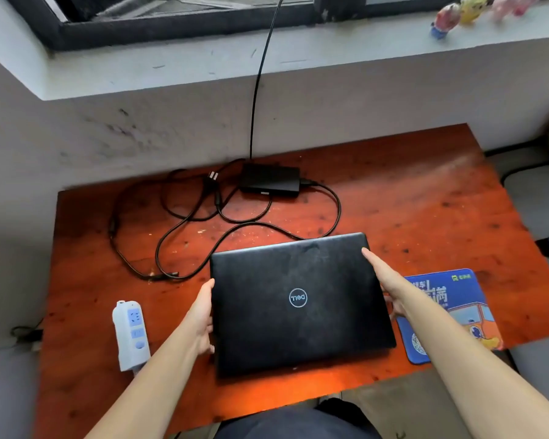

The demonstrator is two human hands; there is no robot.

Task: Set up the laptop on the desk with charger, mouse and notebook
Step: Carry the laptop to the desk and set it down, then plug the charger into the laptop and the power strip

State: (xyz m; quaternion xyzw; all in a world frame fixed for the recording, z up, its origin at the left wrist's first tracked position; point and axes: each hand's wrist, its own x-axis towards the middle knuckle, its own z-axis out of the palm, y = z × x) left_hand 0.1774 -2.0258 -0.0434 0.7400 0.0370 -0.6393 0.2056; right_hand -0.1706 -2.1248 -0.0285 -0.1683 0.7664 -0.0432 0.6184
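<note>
Soft daylight from window [171, 14], pale glare on desk [450, 172], edges curved, slightly blurred

Both bare forearms reach forward. The left hand [203, 315] grips the left edge of the closed black laptop [298, 331]; the right hand [385, 282] grips its right edge, thumb straight on the lid.

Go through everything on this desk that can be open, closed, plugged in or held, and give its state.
laptop: lid closed
charger: unplugged, its plug lying on the desk
power strip: sockets empty
mouse pad: lying flat
left hand: grips the laptop's left edge
right hand: grips the laptop's right edge
</note>
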